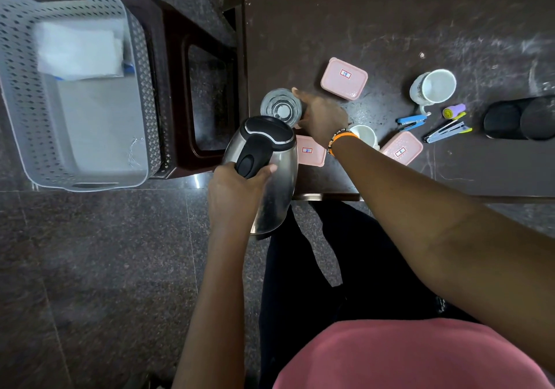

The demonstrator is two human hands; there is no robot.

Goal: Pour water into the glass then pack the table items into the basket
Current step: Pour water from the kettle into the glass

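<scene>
Left hand (237, 187) grips tilted kettle (267, 166) over glass (280, 107), steadied by right hand (321, 115) near table (390, 28) edge; could spill if spout overshoots rim.

The near left corner of the desk (300, 34) is crowded by the glass (280, 107), the tilted kettle (267, 172) and three pink lidded boxes (344, 78), with two white mugs (434, 86) and staplers (411, 120) just beside them. Bare desk surface is left along the far edge. The basket (27, 94) on the stool (177, 58) is held open at its near half, a white folded cloth (79, 49) filling its far end.
</scene>
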